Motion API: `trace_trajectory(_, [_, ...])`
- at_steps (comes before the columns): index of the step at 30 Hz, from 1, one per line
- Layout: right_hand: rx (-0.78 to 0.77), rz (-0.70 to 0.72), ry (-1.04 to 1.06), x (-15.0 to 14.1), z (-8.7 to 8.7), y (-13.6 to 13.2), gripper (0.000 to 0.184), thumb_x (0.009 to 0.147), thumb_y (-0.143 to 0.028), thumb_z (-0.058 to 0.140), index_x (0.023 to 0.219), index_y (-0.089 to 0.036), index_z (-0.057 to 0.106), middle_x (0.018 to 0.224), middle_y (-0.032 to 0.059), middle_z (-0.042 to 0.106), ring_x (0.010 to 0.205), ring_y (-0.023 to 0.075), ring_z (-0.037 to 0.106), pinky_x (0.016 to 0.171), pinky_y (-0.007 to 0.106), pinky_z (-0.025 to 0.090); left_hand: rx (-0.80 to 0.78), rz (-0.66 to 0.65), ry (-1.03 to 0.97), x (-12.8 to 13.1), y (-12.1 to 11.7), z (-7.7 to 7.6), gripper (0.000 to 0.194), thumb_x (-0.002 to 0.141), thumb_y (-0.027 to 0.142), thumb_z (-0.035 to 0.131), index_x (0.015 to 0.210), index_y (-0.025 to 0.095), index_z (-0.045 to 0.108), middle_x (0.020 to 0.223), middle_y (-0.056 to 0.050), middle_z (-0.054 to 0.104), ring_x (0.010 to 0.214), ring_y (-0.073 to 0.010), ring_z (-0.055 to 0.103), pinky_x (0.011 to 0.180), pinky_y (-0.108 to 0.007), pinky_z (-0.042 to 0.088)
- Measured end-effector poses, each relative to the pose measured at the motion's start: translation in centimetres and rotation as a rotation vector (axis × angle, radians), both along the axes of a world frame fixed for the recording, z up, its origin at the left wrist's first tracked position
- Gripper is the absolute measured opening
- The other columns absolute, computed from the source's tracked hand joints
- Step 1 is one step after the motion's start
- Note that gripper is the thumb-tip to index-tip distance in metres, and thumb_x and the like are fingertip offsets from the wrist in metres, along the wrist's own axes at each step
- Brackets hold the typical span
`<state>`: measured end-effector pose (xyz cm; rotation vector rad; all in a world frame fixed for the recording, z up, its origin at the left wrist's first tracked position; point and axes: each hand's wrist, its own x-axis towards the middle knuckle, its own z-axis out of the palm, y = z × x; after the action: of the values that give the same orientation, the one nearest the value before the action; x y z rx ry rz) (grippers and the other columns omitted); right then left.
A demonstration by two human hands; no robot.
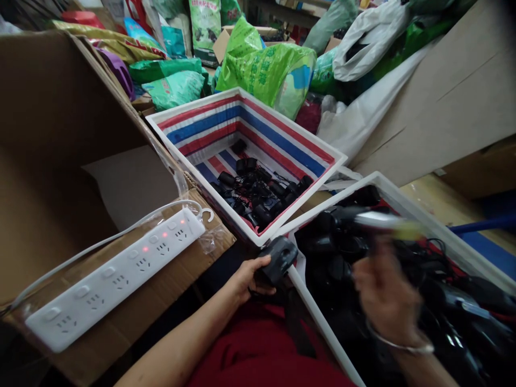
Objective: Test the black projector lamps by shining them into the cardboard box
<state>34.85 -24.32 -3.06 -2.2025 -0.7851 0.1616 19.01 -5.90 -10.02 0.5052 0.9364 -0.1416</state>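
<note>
My left hand (246, 280) is closed around a black plastic device (279, 259), held near the corner where two white-rimmed bins meet. My right hand (387, 298), smeared by motion and with a bracelet at its wrist, grips a long thin tool (385, 221). That tool has a whitish length and a yellow-green end; blur hides its exact kind. Below the right hand lies the right-hand bin (463, 252), heaped with dark, glossy plastic devices (463, 317). In the striped-lined bin (239, 95) ahead sits a pile of black cylindrical pieces with thin cords (262, 191).
To the left, a white power strip (116, 279) with red lights lies on the flap of an open cardboard box (48, 107). Green plastic bags (266, 70) crowd the back. A large pale panel (455, 102) leans at the right.
</note>
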Motion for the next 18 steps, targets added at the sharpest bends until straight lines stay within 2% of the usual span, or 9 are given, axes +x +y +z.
trace_trajectory(2, [-0.102,0.201,0.106,-0.5,-2.1,-0.2,0.052,0.088,-0.036,0.047,0.137,-0.018,0.041,0.122,0.0109,0.061,0.103,0.0284,0.063,0.095,0.046,0.047,0.01,-0.008,0.005,0.0,0.0,0.0,0.033,0.075,0.035,0.062,0.093,0.007,0.06,0.068,-0.007,0.064,0.051,-0.0188,0.063,0.05,-0.032,0.056])
trace_trajectory(4, [-0.161,0.274,0.18,-0.6,-3.6,-0.2,0.047,0.09,-0.035,0.044,0.135,-0.019,0.045,0.126,0.0088,0.058,0.111,0.0274,0.058,0.098,0.045,0.045,0.016,-0.017,0.0,0.0,0.0,-0.2,0.034,0.075,0.035,0.063,0.094,0.007,0.06,0.069,-0.008,0.064,0.05,-0.0189,0.062,0.049,-0.033,0.056])
trace_trajectory(7, [-0.132,0.183,0.147,0.0,-4.1,0.0,0.049,0.091,-0.036,0.045,0.136,-0.02,0.042,0.124,0.0087,0.059,0.106,0.0252,0.061,0.093,0.041,0.048,0.026,-0.027,-0.03,0.0,-0.1,-0.5,0.037,0.073,0.039,0.064,0.093,0.008,0.06,0.07,-0.008,0.065,0.049,-0.0186,0.062,0.051,-0.033,0.056])
trace_trajectory(10, [-0.108,0.11,0.134,0.8,-4.0,0.5,0.052,0.089,-0.038,0.047,0.137,-0.018,0.041,0.094,0.0068,0.071,0.073,0.0193,0.067,0.071,0.033,0.055,0.043,-0.033,-0.075,-0.4,-0.4,0.1,0.04,0.072,0.043,0.062,0.092,0.009,0.057,0.067,-0.007,0.064,0.048,-0.0172,0.061,0.053,-0.033,0.055])
trace_trajectory(11, [-0.096,0.097,0.133,1.0,-4.2,0.8,0.053,0.089,-0.039,0.047,0.137,-0.017,0.041,0.085,0.0055,0.071,0.065,0.0178,0.066,0.065,0.031,0.055,0.053,-0.032,-0.095,-0.6,-0.4,0.7,0.041,0.071,0.044,0.062,0.093,0.01,0.055,0.067,-0.007,0.063,0.048,-0.0168,0.06,0.054,-0.034,0.055])
trace_trajectory(13, [-0.058,0.094,0.12,1.2,-5.1,1.8,0.053,0.088,-0.039,0.047,0.135,-0.015,0.044,0.08,0.0053,0.071,0.063,0.018,0.065,0.062,0.03,0.054,0.096,-0.025,-0.146,-1.2,-0.4,2.4,0.045,0.068,0.044,0.065,0.097,0.012,0.051,0.069,-0.006,0.064,0.051,-0.0174,0.061,0.055,-0.034,0.055])
trace_trajectory(16, [-0.005,0.121,0.09,1.3,-7.1,4.2,0.051,0.085,-0.037,0.048,0.13,-0.015,0.049,0.097,0.009,0.07,0.083,0.0225,0.066,0.074,0.034,0.054,0.225,0.014,-0.236,-2.4,0.1,5.5,0.059,0.059,0.038,0.075,0.106,0.017,0.047,0.082,-0.005,0.063,0.066,-0.019,0.063,0.056,-0.028,0.051])
trace_trajectory(18, [-0.001,0.16,0.092,1.3,-8.3,6.2,0.048,0.082,-0.034,0.05,0.127,-0.016,0.052,0.104,0.0094,0.068,0.093,0.0244,0.064,0.08,0.035,0.052,0.378,0.039,-0.283,-3.2,0.5,7.4,0.07,0.052,0.03,0.082,0.111,0.02,0.045,0.087,-0.002,0.061,0.075,-0.0173,0.061,0.063,-0.025,0.049])
